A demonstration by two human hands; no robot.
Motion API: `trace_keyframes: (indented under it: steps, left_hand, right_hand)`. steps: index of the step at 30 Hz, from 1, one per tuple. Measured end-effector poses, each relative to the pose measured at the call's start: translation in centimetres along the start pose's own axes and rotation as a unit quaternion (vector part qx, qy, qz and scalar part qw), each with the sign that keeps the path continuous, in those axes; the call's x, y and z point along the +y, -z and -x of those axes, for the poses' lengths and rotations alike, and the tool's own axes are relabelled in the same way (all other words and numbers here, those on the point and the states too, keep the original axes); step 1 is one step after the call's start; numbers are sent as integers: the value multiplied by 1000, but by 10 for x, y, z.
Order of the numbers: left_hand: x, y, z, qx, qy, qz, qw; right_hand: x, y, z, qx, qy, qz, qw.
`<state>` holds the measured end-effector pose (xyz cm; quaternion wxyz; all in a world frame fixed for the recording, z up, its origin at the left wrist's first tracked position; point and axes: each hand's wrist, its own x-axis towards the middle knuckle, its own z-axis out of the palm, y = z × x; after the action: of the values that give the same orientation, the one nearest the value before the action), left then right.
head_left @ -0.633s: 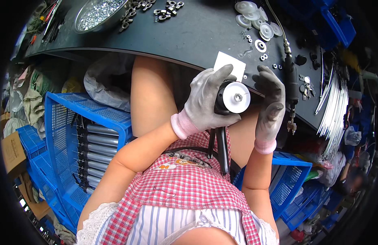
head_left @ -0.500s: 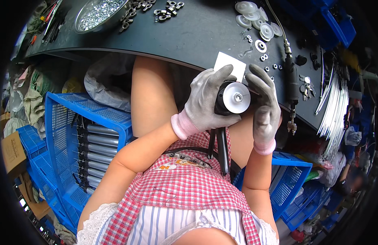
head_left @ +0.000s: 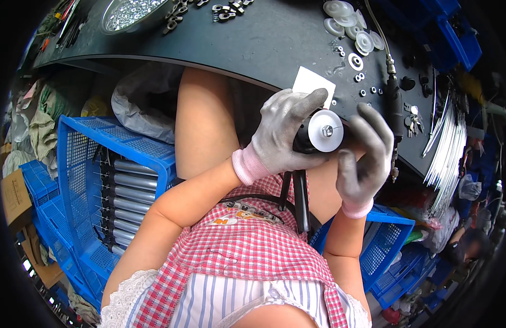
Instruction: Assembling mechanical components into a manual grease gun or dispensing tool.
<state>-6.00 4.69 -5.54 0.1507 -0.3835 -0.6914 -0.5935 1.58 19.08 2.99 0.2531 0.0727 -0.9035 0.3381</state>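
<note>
My left hand (head_left: 283,128), in a grey-coated glove with a pink cuff, is wrapped round a black cylindrical part (head_left: 303,141) above my lap. A white round disc (head_left: 319,140) covers the end turned up toward me, and a metal nut (head_left: 327,130) sits at its middle. Two black legs or bars (head_left: 300,199) show below the left hand; whether they join the cylinder is hidden. Just right of the disc, my gloved right hand (head_left: 369,158) is apart from it, fingers spread and slightly curled, with nothing seen in them. A white square piece (head_left: 307,82) lies behind the left hand at the table edge.
The dark table (head_left: 253,49) holds a bowl of small metal parts (head_left: 130,15), translucent discs (head_left: 348,22), a washer (head_left: 355,61) and nuts. A black air screwdriver (head_left: 392,104) hangs at right near metal rods (head_left: 449,147). A blue crate (head_left: 72,164) with silver tubes (head_left: 133,188) stands left.
My left hand has shifted slightly right with the cylinder, and the disc's face has turned a little. My right hand has moved right, with its fingers curling more.
</note>
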Motion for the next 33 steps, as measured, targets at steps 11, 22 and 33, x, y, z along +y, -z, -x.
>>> trace_keyframes:
  steps: [11,22,33]
  left_hand:
    - [2,2,-2,-10,20,18,1000]
    - [-2,1,3,-8,25,31,999]
    - [3,3,1,-27,40,11,999]
  right_hand:
    - [12,-12,-5,0,-137,-176,975]
    - [18,-7,2,-12,-123,-132,983]
    - [19,-17,0,80,-132,-189,970]
